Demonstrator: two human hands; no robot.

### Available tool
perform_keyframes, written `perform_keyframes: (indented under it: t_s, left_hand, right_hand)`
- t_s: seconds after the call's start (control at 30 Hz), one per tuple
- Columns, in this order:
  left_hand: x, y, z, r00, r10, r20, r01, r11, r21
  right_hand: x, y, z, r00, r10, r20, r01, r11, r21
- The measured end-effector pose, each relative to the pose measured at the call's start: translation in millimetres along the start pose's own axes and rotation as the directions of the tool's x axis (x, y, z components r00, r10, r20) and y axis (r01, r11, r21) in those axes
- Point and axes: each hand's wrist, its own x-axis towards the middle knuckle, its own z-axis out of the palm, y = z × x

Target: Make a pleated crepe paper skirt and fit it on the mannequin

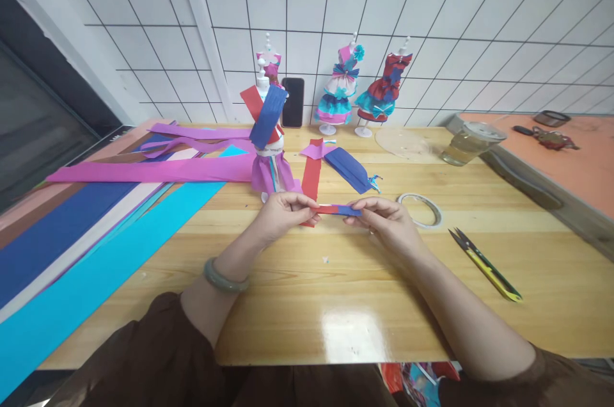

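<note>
Between my two hands stretches a narrow strip of paper (336, 209), red at its left part and blue at its right. My left hand (288, 215) pinches the red end, and my right hand (386, 220) pinches the blue end. Just behind the left hand stands a small mannequin (270, 144) with crossed red and blue strips on its chest and a purple skirt. A red paper strip (311, 176) lies on the table behind my hands, partly hidden by the left one. Beside it lies a dark blue paper piece (349, 169).
Long crepe paper strips (158, 228) in blue, white, purple and turquoise cover the left side. Right of my hands are a tape roll (419, 210) and yellow-handled thread snips (484, 264). Dressed mannequins (338, 90), a phone (293, 103) and a cup (472, 143) stand farther back.
</note>
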Motion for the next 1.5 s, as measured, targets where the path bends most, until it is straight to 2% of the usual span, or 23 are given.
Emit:
perform_keyframes:
  t_s: [0.2,0.5,0.7,0.87,1.07,1.23,1.5]
  left_hand:
    - [0,1,-1.2,1.000,0.010,-0.015,-0.010,1.000,0.005]
    - [-1,3,-1.4,1.000,0.026,0.000,-0.026,0.998,0.053]
    - [-3,8,0.3,0.996,0.080,-0.027,-0.073,0.976,0.205]
    - [-2,4,3.6,0.990,0.123,-0.066,-0.105,0.969,0.222]
    - [-1,1,5.8,0.972,0.224,-0.074,-0.195,0.938,0.288]
    - [-1,1,5.2,0.973,0.223,-0.059,-0.200,0.943,0.267]
    - [0,0,6.4,0.978,0.184,-0.101,-0.160,0.964,0.210]
  right_hand:
    - [-1,-2,0,1.000,-0.008,0.014,0.008,1.000,0.021]
    - [-2,-8,1,1.000,-0.024,0.014,0.025,0.994,-0.104]
    - [-3,-11,1,0.995,-0.093,0.034,0.097,0.979,-0.182]
    - [-3,-8,5,0.993,-0.121,0.015,0.122,0.974,-0.190]
    - [-3,-9,7,0.983,-0.179,-0.027,0.161,0.932,-0.325]
    - [-3,-11,6,0.988,-0.154,-0.020,0.137,0.924,-0.356]
    - [-2,-9,9,0.980,-0.177,-0.087,0.140,0.936,-0.323]
